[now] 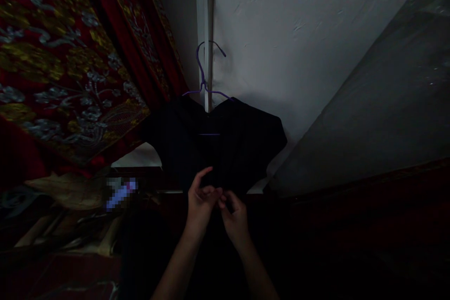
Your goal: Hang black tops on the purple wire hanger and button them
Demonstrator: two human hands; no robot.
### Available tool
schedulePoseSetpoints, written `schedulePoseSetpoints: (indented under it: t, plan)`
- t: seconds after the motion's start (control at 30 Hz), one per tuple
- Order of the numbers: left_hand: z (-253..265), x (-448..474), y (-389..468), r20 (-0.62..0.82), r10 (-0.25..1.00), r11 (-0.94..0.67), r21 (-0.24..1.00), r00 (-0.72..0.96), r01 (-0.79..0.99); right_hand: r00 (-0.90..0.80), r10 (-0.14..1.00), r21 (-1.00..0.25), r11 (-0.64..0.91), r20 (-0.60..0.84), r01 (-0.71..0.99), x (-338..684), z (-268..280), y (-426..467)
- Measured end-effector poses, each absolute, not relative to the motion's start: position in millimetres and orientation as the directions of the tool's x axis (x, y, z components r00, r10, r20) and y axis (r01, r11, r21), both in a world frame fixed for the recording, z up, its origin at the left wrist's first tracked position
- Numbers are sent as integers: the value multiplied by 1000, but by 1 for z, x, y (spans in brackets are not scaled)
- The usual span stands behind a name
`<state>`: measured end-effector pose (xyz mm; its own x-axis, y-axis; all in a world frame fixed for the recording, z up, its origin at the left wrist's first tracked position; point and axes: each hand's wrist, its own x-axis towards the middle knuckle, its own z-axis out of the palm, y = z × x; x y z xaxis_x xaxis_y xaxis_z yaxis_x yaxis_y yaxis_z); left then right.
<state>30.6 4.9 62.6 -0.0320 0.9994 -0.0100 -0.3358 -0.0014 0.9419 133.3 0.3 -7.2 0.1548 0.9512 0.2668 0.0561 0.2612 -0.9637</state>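
Note:
A dark short-sleeved garment point(253, 126) with an open V-shaped neck hangs on a thin purple wire hanger point(203, 85). My left hand point(202, 199) is at the garment's front, below the neck opening; its thumb and curled fingers pinch together while the index finger points up. Close beside it, my right hand point(235, 215) pinches with thumb and fingers at the same spot. The fingertips of both hands meet on the dark cloth. Whatever small part of the garment lies between them is too dark to make out.
Behind the hanger runs a pale vertical post point(207, 9) against a whitish wall point(298, 33). Red cloth with gold and silver embroidery point(70, 56) hangs at the left. Lower left, dim clutter point(70, 197) lies above a reddish floor point(49, 272). The scene is very dark.

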Motion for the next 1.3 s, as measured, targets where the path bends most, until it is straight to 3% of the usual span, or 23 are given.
schedulePoseSetpoints:
  t: [0.17,0.33,0.5,0.77,0.9,1.07,1.13,1.3]
  plan:
    - [104,29,36,73,996,-88,923,-53,-374,124,963,-964,219,238,149,139,-10,13]
    - [164,24,73,256,955,-297,858,-153,-418,159,959,-954,195,235,230,144,-23,19]
    - [203,25,81,431,897,-436,816,-103,-381,133,961,-947,203,241,248,150,-32,18]
    - [207,16,79,414,904,-420,812,-108,-404,94,958,-927,232,270,296,153,-37,17]
    - [207,14,69,488,863,-500,791,-130,-352,18,930,-895,349,368,278,149,9,30]
    - [192,15,56,599,799,-596,774,-59,-215,120,777,-784,598,618,167,148,115,54]
    - [184,13,57,667,743,-667,733,-55,-129,31,696,-686,699,718,200,149,149,63]
    - [171,2,66,761,649,-758,649,-28,70,-230,671,-583,733,705,350,150,188,80]
